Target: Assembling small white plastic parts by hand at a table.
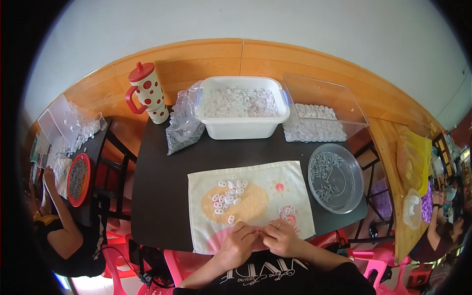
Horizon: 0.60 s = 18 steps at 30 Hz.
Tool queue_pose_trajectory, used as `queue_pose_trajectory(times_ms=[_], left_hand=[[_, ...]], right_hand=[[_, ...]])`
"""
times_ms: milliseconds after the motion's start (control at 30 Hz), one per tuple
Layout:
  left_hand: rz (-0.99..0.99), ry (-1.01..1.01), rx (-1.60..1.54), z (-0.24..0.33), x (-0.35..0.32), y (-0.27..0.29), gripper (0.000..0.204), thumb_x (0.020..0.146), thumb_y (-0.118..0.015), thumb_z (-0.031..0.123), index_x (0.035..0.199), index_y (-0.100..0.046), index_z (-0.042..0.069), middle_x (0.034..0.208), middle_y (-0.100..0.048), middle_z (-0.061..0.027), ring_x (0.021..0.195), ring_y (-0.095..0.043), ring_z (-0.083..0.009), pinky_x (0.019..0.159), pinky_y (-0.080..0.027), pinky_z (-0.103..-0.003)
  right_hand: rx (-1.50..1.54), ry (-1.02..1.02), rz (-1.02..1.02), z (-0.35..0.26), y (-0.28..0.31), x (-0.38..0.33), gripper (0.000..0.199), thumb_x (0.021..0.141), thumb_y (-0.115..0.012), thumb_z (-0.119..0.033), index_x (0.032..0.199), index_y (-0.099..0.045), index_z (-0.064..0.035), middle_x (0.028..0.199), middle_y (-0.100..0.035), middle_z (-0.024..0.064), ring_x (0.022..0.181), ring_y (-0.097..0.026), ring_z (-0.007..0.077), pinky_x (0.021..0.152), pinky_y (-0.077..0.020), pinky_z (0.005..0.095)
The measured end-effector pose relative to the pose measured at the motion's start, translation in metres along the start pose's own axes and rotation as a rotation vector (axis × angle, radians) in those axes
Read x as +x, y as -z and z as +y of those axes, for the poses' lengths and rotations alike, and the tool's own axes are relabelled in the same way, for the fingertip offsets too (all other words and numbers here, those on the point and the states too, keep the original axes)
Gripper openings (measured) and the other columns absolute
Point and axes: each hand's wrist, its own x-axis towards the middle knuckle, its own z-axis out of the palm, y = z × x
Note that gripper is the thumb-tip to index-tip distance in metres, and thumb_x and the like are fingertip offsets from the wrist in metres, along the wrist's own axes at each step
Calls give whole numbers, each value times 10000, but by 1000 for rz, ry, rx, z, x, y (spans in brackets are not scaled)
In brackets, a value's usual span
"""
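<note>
My left hand (237,243) and my right hand (281,238) meet at the near edge of a printed towel (295,184). Both sets of fingers are pinched together, fingertips touching; whatever they hold is hidden or too small to make out. Just beyond them, small white oval plastic pieces with two holes (228,199) lie scattered in a loose group on the towel. A smaller cluster of similar pieces (287,211) sits beyond my right hand. On the right stands a round clear dish (358,189) with small grey screw-like pieces (324,166) in it.
At the back, a white tub (241,129) holds many white pieces. Left of it are a bag of grey pieces (187,135) and a red-dotted tumbler (156,101). Right of it, a clear box (329,91) tilts over bagged white pieces (314,130). Other people work at both sides.
</note>
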Motion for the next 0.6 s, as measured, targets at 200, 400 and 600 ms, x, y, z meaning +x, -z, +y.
queue_pose_trajectory(times_ms=[200,400,600], left_hand=[[-18,-11,33,-5,5,-2,130,701,-679,-116,800,-625,-52,903,-664,-157,812,-614,-316,686,-531,-365],[-89,-22,87,-2,5,1,158,659,-674,-99,794,-619,-38,915,-662,-155,823,-602,-318,711,-528,-362],[-66,1,14,-1,4,6,326,641,-666,-65,967,-653,-59,980,-655,-165,876,-611,-334,753,-535,-372]], right_hand=[[43,-3,-35,10,-1,6,167,621,-641,-121,749,-560,-51,823,-518,84,785,-541,246,681,-427,375],[35,42,-72,7,4,10,181,571,-642,-139,702,-551,-53,831,-537,68,759,-550,229,628,-410,354],[304,-91,36,18,-4,2,143,638,-646,-22,721,-536,-60,794,-510,77,713,-544,256,626,-441,401]])
